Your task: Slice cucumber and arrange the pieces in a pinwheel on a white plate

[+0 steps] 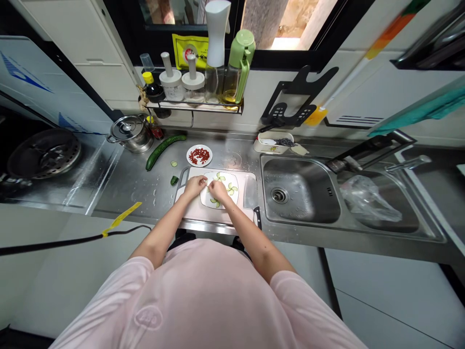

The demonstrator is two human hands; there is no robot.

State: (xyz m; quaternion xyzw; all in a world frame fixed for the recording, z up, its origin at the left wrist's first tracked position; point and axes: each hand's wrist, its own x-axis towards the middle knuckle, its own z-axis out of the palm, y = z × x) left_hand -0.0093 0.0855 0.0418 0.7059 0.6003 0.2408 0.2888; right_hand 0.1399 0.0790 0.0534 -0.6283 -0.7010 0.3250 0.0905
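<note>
Cucumber slices point(231, 189) on plate point(225, 200) beside sink point(290, 169)

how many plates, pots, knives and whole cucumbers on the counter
plates: 2
pots: 1
knives: 1
whole cucumbers: 1
total: 5

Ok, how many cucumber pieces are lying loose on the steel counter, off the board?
2: a round slice below the whole cucumber, and a dark-skinned piece just left of the cutting board. Forearms may hide more.
</note>
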